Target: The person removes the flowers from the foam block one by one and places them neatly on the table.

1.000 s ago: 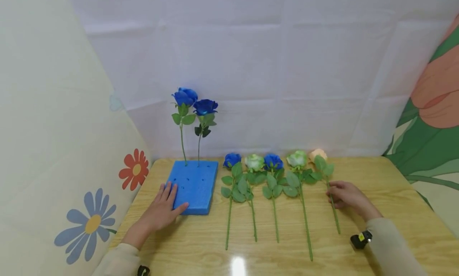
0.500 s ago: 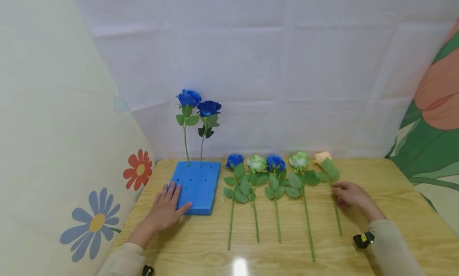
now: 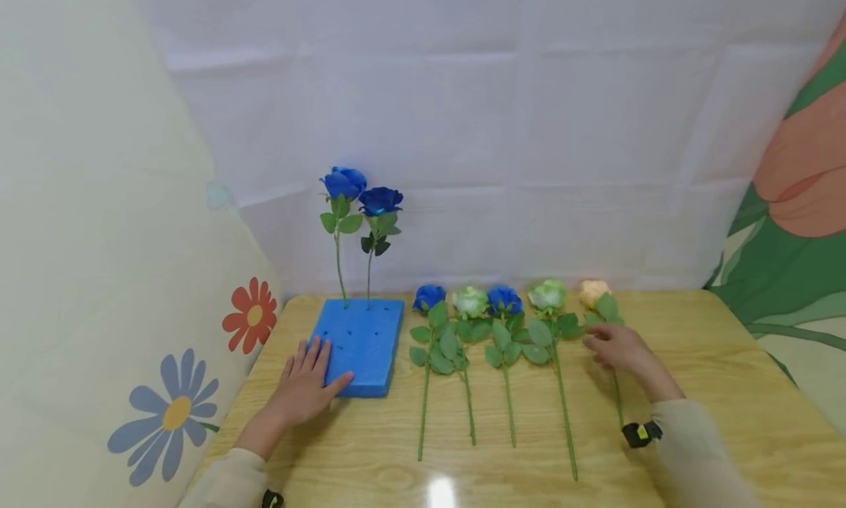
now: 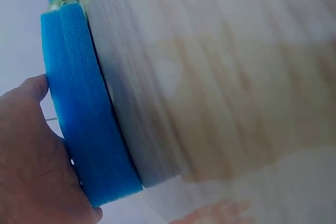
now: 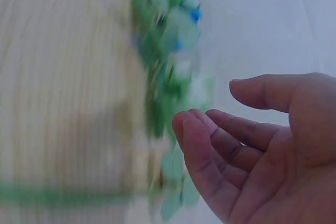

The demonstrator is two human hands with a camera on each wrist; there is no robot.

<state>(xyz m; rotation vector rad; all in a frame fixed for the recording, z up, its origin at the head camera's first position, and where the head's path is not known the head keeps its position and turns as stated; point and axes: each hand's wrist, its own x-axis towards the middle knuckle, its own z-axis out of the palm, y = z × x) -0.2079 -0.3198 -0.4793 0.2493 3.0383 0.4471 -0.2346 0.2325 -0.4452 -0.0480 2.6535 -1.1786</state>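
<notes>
My left hand (image 3: 305, 390) lies with fingers spread along the left edge of a blue foam block (image 3: 362, 354) with small holes in its top. In the left wrist view the foam block (image 4: 86, 108) shows its side beside that hand (image 4: 34, 156). Two blue artificial roses (image 3: 344, 183) stand upright in its back holes. My right hand (image 3: 621, 352) hovers between the peach rose (image 3: 595, 294) and a green-white rose (image 3: 547, 295), partly covering the peach rose's stem. The right wrist view shows this hand (image 5: 252, 156) with thumb apart from its loosely bent fingers and nothing held.
Left of those lie a blue rose (image 3: 504, 300), a green-white rose (image 3: 470, 301) and another blue rose (image 3: 429, 296), stems toward me on the wooden table (image 3: 370, 456). A white cloth (image 3: 449, 141) hangs behind the table.
My right hand has left the peach rose's stem and shifted left toward the neighbouring green-white rose. The peach rose lies slightly shifted. My left hand stays on the foam block.
</notes>
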